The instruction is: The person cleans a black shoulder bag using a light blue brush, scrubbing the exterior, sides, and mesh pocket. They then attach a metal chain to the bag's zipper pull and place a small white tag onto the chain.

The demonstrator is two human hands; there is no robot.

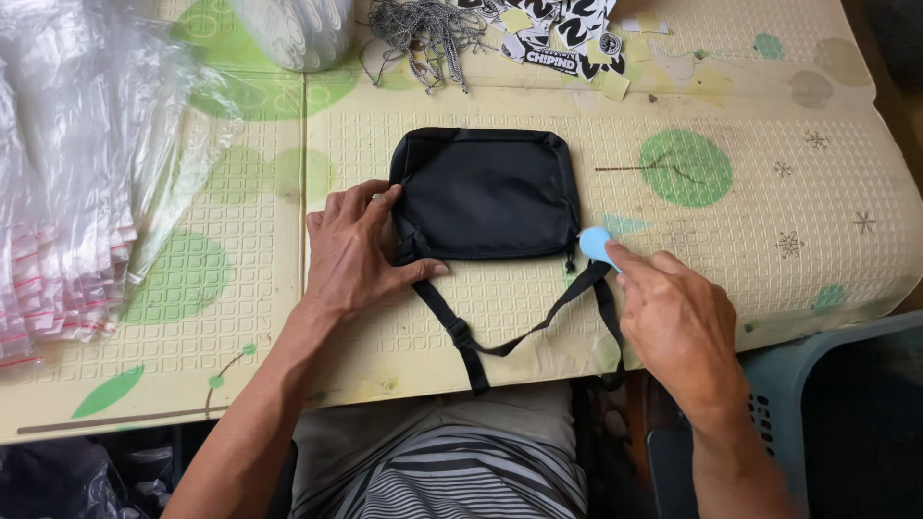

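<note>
Patterned foam-mat tabletop (731, 269) with a flat black pouch bag (486, 192) at centre, its strap (481, 346) trailing toward the person. Left hand (356, 250), grip open, presses the bag's left edge; right hand (673, 317) pinches a small light-blue tag (594, 242) at its right corner. Clear zip bags (67, 192) lie left, cords (423, 34) and stickers (562, 34) beyond, none obstructing.

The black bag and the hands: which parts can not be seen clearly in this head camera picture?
- Black bag, head view: its left edge is covered by the left hand.
- Strap: its lower ends drop behind the table edge.
- Light blue item: partly under the right hand fingertips; its kind is unclear.
- Clear plastic bags: cut off by the left border.
</note>
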